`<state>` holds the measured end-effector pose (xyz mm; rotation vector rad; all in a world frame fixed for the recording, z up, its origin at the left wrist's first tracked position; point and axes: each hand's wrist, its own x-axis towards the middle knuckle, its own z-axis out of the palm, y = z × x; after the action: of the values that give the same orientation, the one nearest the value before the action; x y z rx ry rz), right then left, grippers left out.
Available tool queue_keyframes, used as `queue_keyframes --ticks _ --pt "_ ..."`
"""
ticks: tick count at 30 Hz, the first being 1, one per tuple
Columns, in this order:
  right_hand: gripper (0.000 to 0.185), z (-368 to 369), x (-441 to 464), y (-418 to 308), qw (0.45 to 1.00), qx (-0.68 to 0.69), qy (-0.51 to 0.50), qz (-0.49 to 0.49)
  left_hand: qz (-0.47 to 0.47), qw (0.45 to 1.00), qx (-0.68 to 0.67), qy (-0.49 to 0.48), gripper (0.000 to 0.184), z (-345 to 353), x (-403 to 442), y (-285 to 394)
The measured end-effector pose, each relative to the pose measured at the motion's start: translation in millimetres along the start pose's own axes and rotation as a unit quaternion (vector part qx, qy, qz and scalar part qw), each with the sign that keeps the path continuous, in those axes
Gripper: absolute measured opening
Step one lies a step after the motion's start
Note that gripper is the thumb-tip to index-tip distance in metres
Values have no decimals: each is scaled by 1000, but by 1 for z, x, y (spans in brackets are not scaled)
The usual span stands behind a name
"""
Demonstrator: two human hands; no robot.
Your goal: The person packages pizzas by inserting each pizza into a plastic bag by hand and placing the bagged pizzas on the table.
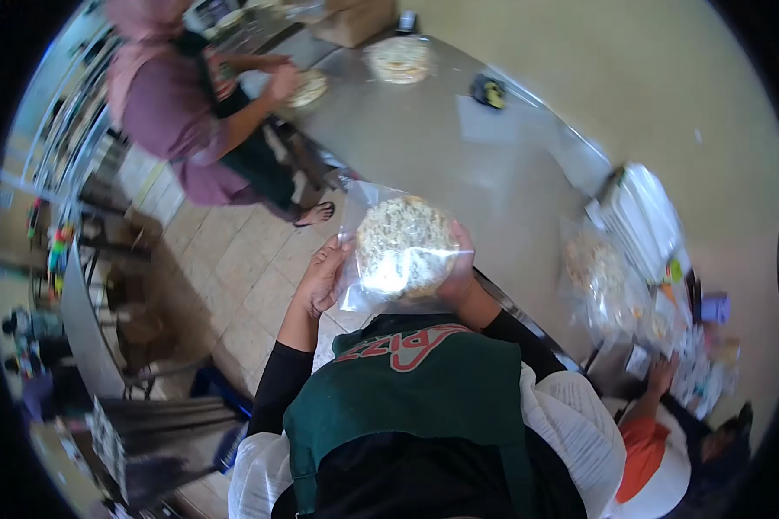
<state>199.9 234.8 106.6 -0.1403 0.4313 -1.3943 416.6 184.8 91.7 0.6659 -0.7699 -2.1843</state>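
Observation:
A round pizza [404,246] in a clear plastic bag [352,298] is held up in front of my chest, above the near edge of the steel table. My left hand [325,272] grips the bag's left edge, fingers closed on the plastic. At the other side my right hand [460,264] holds the pizza through the bag, its fingers partly hidden behind it. The pizza has a pale, crumbly-looking topping, and the plastic over its lower part shines with glare.
On the steel table [407,130] stand a stack of flat rounds [400,59] and a black-and-yellow tape dispenser [487,91]. Bagged pizzas [601,277] and white packs [640,212] lie right. A co-worker [177,112] handles a round [308,87]; another person [649,450] is at lower right.

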Motion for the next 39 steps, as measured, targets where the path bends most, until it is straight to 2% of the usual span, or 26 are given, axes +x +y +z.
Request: queue_keyframes --ticks 1,4,6,9,12,13,15,18,22,23,27,33,39 --pt "58 16 -9 4 999 42 -18 7 -4 999 15 -33 32 -4 1 7" --pt "56 44 -23 3 998 27 -56 14 -49 994 36 -92 45 -11 14 24" --pt "56 46 -27 10 997 -2 -62 -47 -75 987 49 -133 53 -11 19 30" --pt "57 68 -48 25 994 -18 -56 -97 -66 979 16 -192 65 10 15 53" --pt "59 83 -56 51 984 17 -31 -173 -119 965 85 -218 71 -3 28 68" --pt "59 91 -58 58 980 27 -17 -195 -148 962 110 -203 70 -4 31 74" --pt "59 109 -59 74 971 50 10 -232 -173 942 125 -261 69 5 29 95" --pt "59 104 -70 62 957 81 40 -275 -230 915 130 -304 68 40 47 82" --pt "58 64 -115 13 930 97 54 -351 -331 893 91 -293 67 118 53 31" --pt "58 57 -129 4 923 85 53 -372 -319 890 106 -309 67 122 56 13" --pt "58 41 -171 -33 888 57 66 -452 -388 835 194 -337 64 141 56 -1" --pt "54 -5 -216 -94 839 -3 179 -513 -407 817 296 -283 53 136 82 -5" --pt "49 -29 -217 -128 807 -8 326 -492 -378 838 313 -238 40 102 105 17"
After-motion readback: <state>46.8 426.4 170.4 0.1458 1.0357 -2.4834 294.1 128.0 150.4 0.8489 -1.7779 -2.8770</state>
